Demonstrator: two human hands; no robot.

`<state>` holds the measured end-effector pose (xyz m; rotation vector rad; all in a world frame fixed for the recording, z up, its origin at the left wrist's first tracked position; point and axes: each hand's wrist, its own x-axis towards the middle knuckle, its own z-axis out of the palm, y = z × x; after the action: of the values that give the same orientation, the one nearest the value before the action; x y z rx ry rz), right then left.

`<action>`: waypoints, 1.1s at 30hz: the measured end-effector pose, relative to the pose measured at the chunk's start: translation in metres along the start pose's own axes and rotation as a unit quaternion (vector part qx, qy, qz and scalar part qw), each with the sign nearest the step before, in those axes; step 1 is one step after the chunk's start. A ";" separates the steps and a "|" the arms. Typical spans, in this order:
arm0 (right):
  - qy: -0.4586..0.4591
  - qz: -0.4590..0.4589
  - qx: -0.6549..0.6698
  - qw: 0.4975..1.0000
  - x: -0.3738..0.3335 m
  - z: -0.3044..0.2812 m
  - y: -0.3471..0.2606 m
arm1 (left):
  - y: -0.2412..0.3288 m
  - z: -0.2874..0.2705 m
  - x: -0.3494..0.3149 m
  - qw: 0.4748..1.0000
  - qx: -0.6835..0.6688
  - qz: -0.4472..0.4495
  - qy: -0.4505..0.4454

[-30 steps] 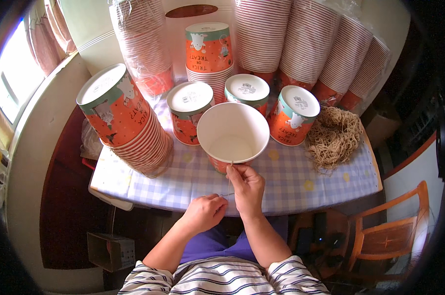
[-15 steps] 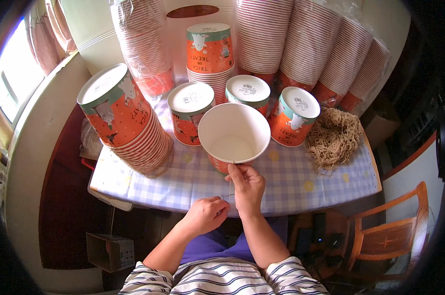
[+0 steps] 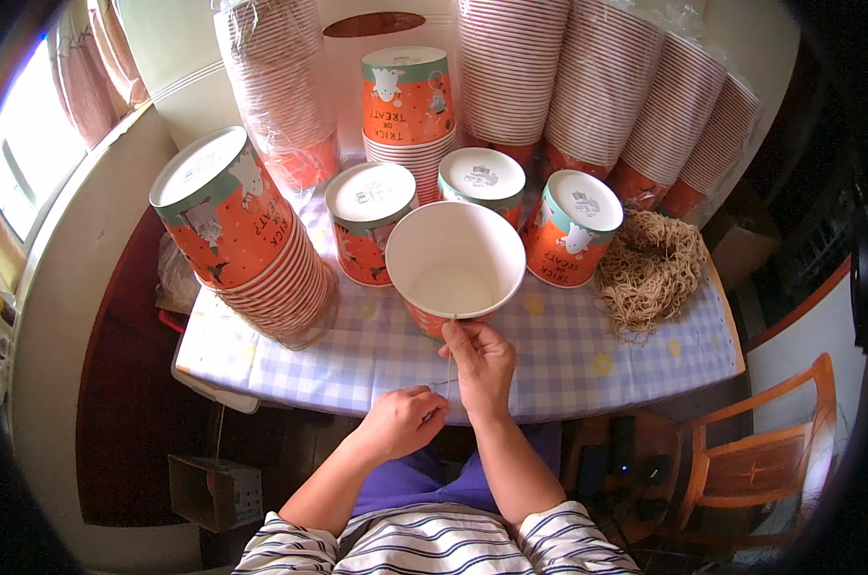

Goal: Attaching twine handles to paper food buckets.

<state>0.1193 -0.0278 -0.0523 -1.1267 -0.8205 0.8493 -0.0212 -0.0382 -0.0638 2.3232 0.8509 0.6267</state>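
Observation:
Upright in front of me is an orange paper bucket, white inside and with nothing in it. My right hand is at its near rim, thumb and fingertips pinched on a thin beige string. The string runs down from the rim toward my left hand, which is curled closed just left and nearer to me. Its fingers are on the string; how they grip it is partly hidden. Upturned orange buckets stand just behind, at left, middle and right.
A tall upturned bucket stack leans at the left, with string around its lowest rims. A tangled string heap lies at right on the checked tablecloth. Plastic-wrapped bucket stacks line the back. A wooden chair stands at lower right.
Almost nothing differs. Both hands keep their hold at the bucket's near rim, with only a very slight shift of the view.

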 end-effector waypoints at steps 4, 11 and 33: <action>-0.086 -0.027 -0.014 0.996 -0.006 -0.008 0.008 | -0.005 0.003 -0.002 1.000 -0.010 0.004 0.012; -0.099 0.030 0.083 0.991 -0.016 -0.020 0.017 | 0.000 -0.024 0.007 0.980 0.000 0.007 0.198; -0.139 0.098 0.139 0.976 -0.009 -0.034 0.045 | 0.018 -0.076 0.091 0.959 0.154 0.223 0.084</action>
<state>0.1386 -0.0409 -0.1045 -0.8603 -0.7967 1.2674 0.0031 0.0409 0.0231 2.8100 0.5202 0.9470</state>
